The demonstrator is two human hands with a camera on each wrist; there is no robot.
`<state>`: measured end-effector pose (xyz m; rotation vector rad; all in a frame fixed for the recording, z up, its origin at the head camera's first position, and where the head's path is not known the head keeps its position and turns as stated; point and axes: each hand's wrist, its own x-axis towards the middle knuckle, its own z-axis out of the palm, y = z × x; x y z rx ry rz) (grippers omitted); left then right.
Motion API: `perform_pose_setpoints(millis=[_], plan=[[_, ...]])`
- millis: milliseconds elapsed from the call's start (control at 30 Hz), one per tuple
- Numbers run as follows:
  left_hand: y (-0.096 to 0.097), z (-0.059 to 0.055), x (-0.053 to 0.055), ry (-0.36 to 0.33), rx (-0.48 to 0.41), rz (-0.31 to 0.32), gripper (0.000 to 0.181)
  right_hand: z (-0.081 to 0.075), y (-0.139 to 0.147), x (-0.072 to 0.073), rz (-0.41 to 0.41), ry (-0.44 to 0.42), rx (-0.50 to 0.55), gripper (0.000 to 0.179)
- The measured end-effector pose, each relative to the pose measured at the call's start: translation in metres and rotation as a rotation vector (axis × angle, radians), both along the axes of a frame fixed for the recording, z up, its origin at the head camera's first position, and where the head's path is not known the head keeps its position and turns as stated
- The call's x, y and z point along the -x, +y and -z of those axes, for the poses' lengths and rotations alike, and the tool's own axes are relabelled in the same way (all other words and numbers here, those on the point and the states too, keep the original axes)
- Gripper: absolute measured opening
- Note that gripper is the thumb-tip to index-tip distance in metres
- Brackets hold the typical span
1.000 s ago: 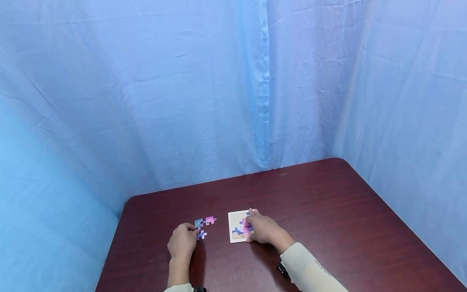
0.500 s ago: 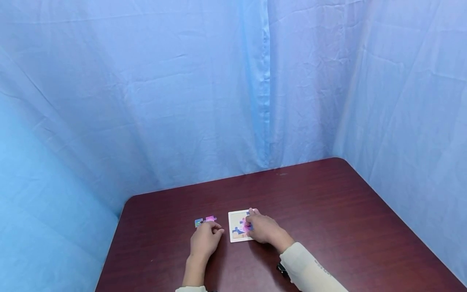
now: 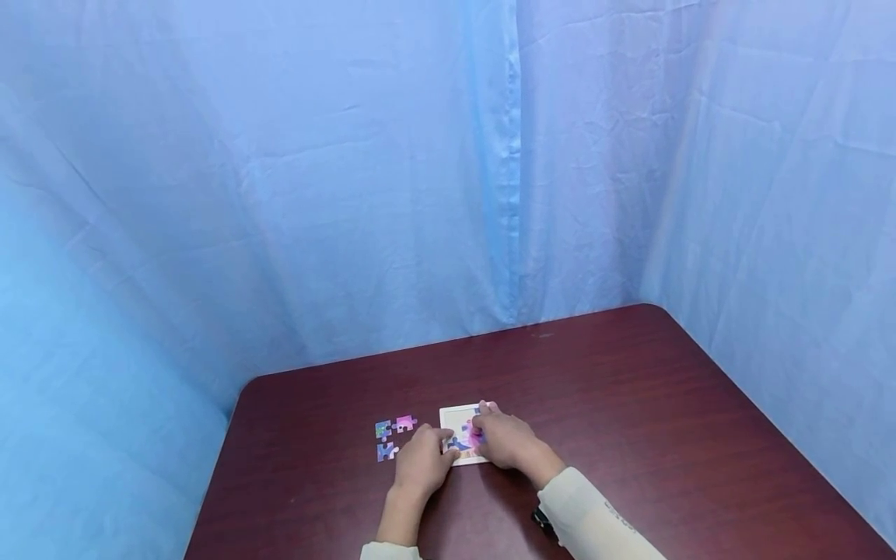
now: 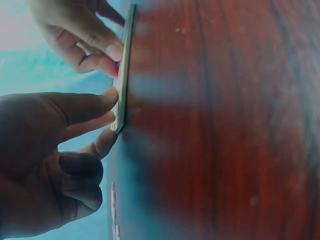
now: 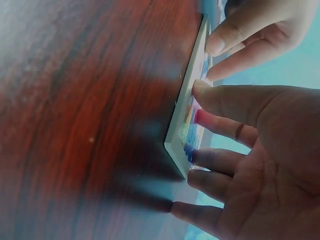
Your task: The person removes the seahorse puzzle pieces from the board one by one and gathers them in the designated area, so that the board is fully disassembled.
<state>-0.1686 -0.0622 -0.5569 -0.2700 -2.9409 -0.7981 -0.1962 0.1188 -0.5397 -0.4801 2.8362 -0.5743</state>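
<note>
A square jigsaw board [image 3: 455,410] with a white frame and a partly filled picture lies flat on the table. My left hand [image 3: 422,460] is at its left side, thumb and index fingertips on the frame and the other fingers bent in the left wrist view. My right hand [image 3: 511,442] covers the board's right part. In the right wrist view its fingers [image 5: 220,160] are spread and extended, tips pressing on the picture and edge. Three loose puzzle pieces lie left of the board: one blue-green [image 3: 382,429], one pink [image 3: 404,423] and one blue-white [image 3: 386,452].
The dark red-brown table [image 3: 595,373] has rounded far corners. Light blue curtains [image 3: 392,194] hang behind it and along both sides.
My left hand has moved right from the loose pieces to the board's left edge, uncovering the pieces. The right hand stays on the board, almost unmoved.
</note>
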Motion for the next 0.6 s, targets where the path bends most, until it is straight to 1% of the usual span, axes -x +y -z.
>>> perform_pose_setpoints(millis=[100, 300, 600], plan=[[0.0031, -0.0004, -0.0001, 0.009, 0.014, -0.005, 0.032, 0.0002, 0.0000, -0.0012, -0.002, 0.014, -0.002, 0.011], [0.0056, -0.0017, -0.0005, 0.025, 0.004, -0.008, 0.024, 0.0001, 0.0003, -0.0018, 0.001, 0.017, -0.010, 0.011], [0.0080, -0.0040, 0.0034, 0.034, 0.054, -0.006, 0.024, 0.0000, -0.0006, -0.0019, 0.001, 0.016, -0.013, 0.019]])
